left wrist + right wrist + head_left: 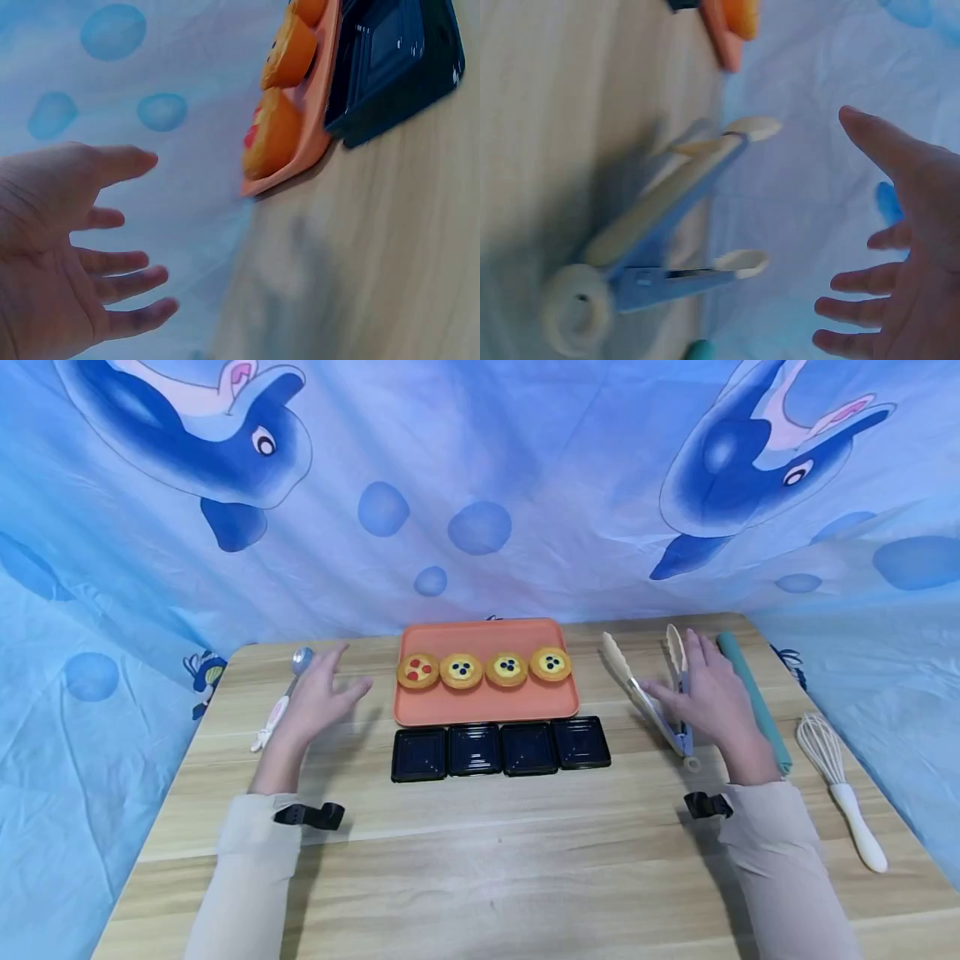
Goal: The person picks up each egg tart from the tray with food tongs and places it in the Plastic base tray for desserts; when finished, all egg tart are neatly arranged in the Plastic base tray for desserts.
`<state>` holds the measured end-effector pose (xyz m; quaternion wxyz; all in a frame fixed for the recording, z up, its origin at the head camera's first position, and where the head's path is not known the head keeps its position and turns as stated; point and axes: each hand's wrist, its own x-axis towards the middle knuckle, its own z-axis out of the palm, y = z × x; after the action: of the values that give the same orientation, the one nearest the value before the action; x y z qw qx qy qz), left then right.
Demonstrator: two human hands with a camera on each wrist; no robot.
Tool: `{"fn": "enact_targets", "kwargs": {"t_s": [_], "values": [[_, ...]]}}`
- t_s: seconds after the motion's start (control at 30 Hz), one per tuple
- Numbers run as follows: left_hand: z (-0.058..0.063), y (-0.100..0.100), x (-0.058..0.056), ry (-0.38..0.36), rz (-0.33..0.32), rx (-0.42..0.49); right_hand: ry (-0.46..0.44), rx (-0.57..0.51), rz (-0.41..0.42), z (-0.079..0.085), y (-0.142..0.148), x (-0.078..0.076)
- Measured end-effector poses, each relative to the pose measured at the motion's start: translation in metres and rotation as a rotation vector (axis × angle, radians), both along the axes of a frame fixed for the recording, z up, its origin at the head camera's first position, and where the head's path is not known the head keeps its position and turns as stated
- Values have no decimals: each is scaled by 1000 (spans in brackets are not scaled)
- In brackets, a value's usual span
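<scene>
My left hand (318,693) hovers at the left of the table, fingers spread and holding nothing. Close by it lies a spoon-like tool (274,720) with a white handle and a round silvery head, partly covered by the hand. On the right, my right hand (708,693) hangs with loose fingers over the tongs (651,706), whose arms stand spread apart. The right wrist view shows a gap between this hand and the tongs (667,202). Between the hands, an orange tray (487,706) bears several egg tarts (461,671), one red-topped (417,671), the others dark-dotted.
Several small black square trays (474,749) stand in a row before the orange tray. Right of the tongs lie a teal rolling pin (757,702) and a white-handled whisk (840,785). A blue dolphin-print curtain (480,468) hangs behind the wooden table (495,860).
</scene>
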<state>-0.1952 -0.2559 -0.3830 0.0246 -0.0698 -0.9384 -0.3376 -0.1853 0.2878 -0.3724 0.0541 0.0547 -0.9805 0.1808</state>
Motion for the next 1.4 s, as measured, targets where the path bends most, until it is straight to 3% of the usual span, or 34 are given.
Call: {"fn": "enact_targets", "kwargs": {"t_s": [0.2, 0.3, 0.4, 0.57, 0.97, 1.2, 1.4], "values": [[-27, 11, -19, -183, 72, 362, -133, -116, -52, -21, 1, -12], [-37, 19, -24, -271, 99, 479, -195, -168, -84, -28, -2, -13], [-45, 25, -27, -334, 94, 539, -225, -167, -124, -33, -4, -15], [-52, 31, -31, -380, 97, 581, -243, -124, -182, -36, -8, -18], [-51, 37, -34, -352, 109, 525, -230, -92, -234, -40, -10, -20], [-54, 38, -36, -349, 120, 554, -175, -162, -239, -42, -4, -19], [-57, 41, -37, -348, 126, 563, -101, -222, -219, -29, 3, -13]]}}
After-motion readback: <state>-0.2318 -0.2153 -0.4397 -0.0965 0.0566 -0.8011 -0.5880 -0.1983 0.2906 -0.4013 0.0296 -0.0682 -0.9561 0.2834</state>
